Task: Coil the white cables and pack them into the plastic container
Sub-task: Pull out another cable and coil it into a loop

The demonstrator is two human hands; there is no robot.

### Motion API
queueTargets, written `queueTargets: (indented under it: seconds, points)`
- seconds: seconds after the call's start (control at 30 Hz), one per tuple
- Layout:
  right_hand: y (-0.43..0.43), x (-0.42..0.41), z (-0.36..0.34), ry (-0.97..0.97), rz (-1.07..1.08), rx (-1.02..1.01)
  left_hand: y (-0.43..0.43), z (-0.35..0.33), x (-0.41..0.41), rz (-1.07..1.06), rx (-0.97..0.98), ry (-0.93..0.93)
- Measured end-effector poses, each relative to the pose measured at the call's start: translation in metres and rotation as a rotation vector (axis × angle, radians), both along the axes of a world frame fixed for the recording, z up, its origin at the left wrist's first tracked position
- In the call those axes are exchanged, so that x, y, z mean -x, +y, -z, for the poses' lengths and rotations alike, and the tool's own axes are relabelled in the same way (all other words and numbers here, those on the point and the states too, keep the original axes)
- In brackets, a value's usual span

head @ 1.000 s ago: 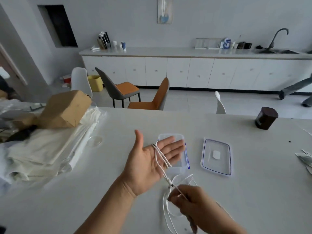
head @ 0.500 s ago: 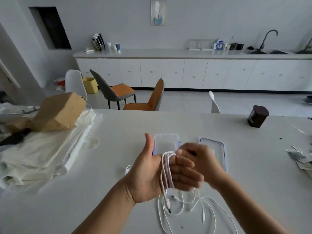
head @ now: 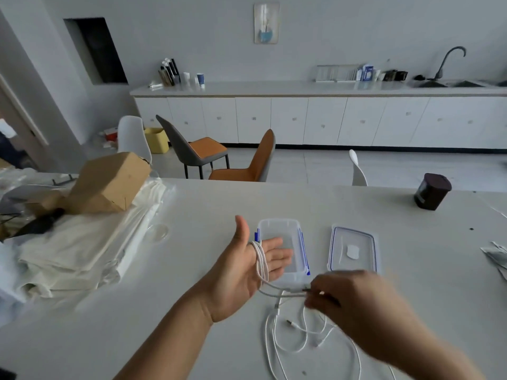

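white cable [head: 260, 260] — judged limp, light | looped round outspread left grip [head: 242, 275] | pinched in right grip [head: 362, 308] — best taken beside left grip

container [head: 301, 244] mouth uncovered; left hand [head: 248, 266] overhangs it.

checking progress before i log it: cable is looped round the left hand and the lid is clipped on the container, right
Not quite: the head view shows the lid lying on the table right of the open plastic container, not clipped on it. The white cable is looped round the left hand.
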State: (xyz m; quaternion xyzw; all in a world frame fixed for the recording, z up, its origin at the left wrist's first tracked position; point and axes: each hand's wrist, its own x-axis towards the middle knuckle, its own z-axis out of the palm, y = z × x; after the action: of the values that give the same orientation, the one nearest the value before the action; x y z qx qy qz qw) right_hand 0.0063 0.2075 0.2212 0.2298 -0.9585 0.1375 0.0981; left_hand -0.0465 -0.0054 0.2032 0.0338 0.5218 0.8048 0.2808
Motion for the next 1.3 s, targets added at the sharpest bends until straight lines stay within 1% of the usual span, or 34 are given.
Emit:
queueTargets:
  seconds: [0.07, 0.13, 0.2, 0.27, 0.3, 0.37, 0.4, 0.43, 0.5, 0.57, 0.63, 0.67, 0.7, 0.77, 0.8, 0.83, 0.87, 0.93, 1.0, 1.1, 1.2, 1.3]
  points:
    - [0.016, 0.008, -0.015, -0.182, -0.028, -0.001, -0.006, -0.005, 0.002, 0.004, -0.097, -0.03]
    - [0.02, 0.01, -0.014, -0.225, -0.087, -0.055, -0.012, -0.009, 0.002, 0.012, -0.21, -0.037]
    - [0.014, 0.007, -0.011, -0.261, -0.155, -0.049, -0.015, -0.01, 0.004, 0.018, -0.215, 0.001]
    - [0.008, 0.005, -0.015, -0.256, -0.23, 0.049, -0.013, -0.007, 0.003, 0.044, -0.12, 0.04]
    - [0.006, 0.007, -0.019, -0.188, -0.261, 0.103, -0.011, -0.006, 0.001, 0.081, -0.072, 0.037]
    - [-0.001, 0.016, -0.025, 0.017, -0.277, 0.147, -0.005, -0.003, -0.004, 0.243, -0.057, 0.03]
    - [-0.007, 0.023, -0.029, 0.079, -0.271, 0.161, -0.001, -0.003, -0.008, 0.33, -0.047, 0.044]
    - [-0.011, 0.031, -0.03, 0.096, -0.254, 0.201, 0.003, -0.003, -0.011, 0.407, -0.027, 0.061]
    - [-0.017, 0.048, -0.029, 0.012, -0.209, 0.373, 0.007, -0.003, -0.013, 0.525, -0.015, 0.045]
    - [-0.018, 0.06, -0.02, -0.167, -0.183, 0.575, 0.009, -0.006, -0.016, 0.584, -0.097, 0.004]
    - [-0.02, 0.056, 0.003, -0.431, -0.127, 0.792, 0.01, -0.01, -0.018, 0.555, -0.285, -0.041]
    - [-0.023, 0.048, 0.015, -0.549, -0.054, 0.891, 0.01, -0.011, -0.018, 0.501, -0.383, -0.06]
    - [-0.028, 0.038, 0.028, -0.601, 0.029, 0.922, 0.009, -0.011, -0.017, 0.444, -0.48, -0.075]
    - [-0.033, 0.018, 0.048, -0.542, 0.122, 0.903, 0.009, -0.012, -0.016, 0.336, -0.643, -0.098]
    - [-0.034, 0.009, 0.051, -0.528, 0.126, 0.909, 0.01, -0.012, -0.016, 0.288, -0.686, -0.11]
    - [-0.035, 0.003, 0.051, -0.536, 0.11, 0.931, 0.011, -0.011, -0.016, 0.249, -0.693, -0.1]
    - [-0.037, -0.001, 0.05, -0.557, 0.096, 0.968, 0.013, -0.011, -0.017, 0.203, -0.653, -0.067]
    - [-0.04, -0.007, 0.044, -0.619, 0.064, 1.104, 0.02, -0.011, -0.019, 0.103, -0.519, -0.03]
    - [-0.041, -0.01, 0.037, -0.684, 0.037, 1.225, 0.024, -0.013, -0.019, 0.066, -0.478, -0.051]
    - [-0.038, -0.011, 0.028, -0.761, 0.029, 1.317, 0.027, -0.013, -0.018, 0.049, -0.525, -0.094]
    - [-0.032, -0.011, 0.023, -0.831, 0.018, 1.402, 0.031, -0.011, -0.021, 0.014, -0.457, -0.054]
    - [-0.031, -0.012, 0.02, -0.831, -0.027, 1.405, 0.032, -0.011, -0.024, 0.015, -0.384, -0.005]
